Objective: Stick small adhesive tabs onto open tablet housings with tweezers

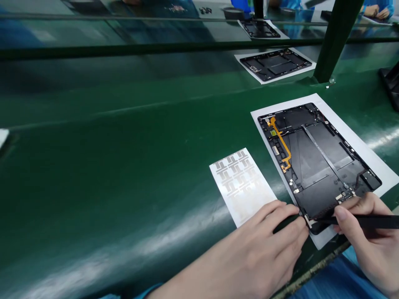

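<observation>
Right hand [370, 247] pinching black tool [378, 221] over tablet shell [311, 162]; left hand [268, 245] curling at corner, can't tell if pinching; steadying shell should be helping precision.

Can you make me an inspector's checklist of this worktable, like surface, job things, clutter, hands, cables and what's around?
Surface: shiny green table, with light glaring off it.
Job things: open black casing on white paper; beside it, a pale sheet with rows of grey shapes.
Clutter: small white bit near the foot of a green post.
Hands: left hand at the casing's near corner; right hand grips a slim black tool, pointed at that corner.
Cables: orange ribbon and long grey strip inside the casing.
Surroundings: two more dark casings farther back; another person's hands, top right.
</observation>
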`<state>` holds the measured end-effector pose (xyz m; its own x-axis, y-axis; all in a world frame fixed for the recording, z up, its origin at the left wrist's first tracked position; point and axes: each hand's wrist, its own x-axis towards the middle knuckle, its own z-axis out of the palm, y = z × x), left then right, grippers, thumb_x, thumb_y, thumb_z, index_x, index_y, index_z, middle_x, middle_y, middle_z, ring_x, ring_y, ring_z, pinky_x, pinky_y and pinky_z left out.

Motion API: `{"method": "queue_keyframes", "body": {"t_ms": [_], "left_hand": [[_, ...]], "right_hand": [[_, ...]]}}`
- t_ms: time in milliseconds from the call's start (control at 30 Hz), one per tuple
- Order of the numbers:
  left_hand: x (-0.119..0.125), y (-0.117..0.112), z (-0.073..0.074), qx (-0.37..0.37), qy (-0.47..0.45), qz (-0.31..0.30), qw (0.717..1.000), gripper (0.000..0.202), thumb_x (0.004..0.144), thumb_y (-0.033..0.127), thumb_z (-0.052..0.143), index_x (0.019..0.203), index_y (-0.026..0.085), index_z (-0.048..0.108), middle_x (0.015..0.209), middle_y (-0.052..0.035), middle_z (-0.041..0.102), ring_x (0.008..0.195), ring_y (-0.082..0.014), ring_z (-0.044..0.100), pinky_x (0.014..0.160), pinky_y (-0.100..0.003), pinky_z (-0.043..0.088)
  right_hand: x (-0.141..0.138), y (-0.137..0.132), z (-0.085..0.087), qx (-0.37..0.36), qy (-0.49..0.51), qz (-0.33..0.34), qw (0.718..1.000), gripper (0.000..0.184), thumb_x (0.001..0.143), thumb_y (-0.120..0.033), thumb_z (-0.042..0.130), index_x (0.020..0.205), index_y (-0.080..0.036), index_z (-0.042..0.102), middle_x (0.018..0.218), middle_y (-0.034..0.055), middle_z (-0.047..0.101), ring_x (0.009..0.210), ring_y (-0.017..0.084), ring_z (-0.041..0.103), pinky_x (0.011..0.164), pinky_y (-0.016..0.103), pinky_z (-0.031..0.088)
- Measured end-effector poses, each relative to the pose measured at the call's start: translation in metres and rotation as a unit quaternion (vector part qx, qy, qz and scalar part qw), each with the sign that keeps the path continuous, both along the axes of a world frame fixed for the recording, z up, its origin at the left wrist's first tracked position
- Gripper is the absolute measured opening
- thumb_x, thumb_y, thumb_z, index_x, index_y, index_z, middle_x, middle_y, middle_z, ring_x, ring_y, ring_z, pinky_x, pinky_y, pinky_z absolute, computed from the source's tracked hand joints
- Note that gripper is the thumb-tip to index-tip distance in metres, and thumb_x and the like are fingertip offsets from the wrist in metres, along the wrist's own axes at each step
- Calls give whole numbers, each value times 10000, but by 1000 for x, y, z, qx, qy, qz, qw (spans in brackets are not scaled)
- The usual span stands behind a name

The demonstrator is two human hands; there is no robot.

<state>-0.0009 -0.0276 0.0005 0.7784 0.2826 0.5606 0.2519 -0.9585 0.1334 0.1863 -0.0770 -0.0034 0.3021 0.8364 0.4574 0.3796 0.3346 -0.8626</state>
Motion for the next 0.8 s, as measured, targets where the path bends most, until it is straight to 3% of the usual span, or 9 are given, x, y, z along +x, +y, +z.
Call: {"method": "queue_keyframes", "body": {"t_ms": [233,400,800], "left_hand": [[2,2,0,24,-14,4,1000,334,995,106,352,947,83,682,879,-72,696,910,-211,602,896,-336,507],[0,-3,5,-3,1,27,1000,277,985,106,401,986,89,678,924,-82,707,949,-201,612,945,-336,508],[-1,-1,-1,13,19,16,1000,348,1019,128,304,1095,92,642,1014,-65,689,982,-224,566,962,-350,452]], "right_hand": [[0,0,1,4,5,0,1000,175,837,-144,671,709,-245,608,624,-23,595,536,134,556,490,249,475],[-1,-1,2,9,-2,-3,1000,190,838,-148,667,691,-238,589,616,-19,593,529,140,558,474,255,458],[-3,-1,3,7,5,-2,1000,211,822,-122,675,668,-225,573,601,-32,586,518,104,543,474,216,434]]}}
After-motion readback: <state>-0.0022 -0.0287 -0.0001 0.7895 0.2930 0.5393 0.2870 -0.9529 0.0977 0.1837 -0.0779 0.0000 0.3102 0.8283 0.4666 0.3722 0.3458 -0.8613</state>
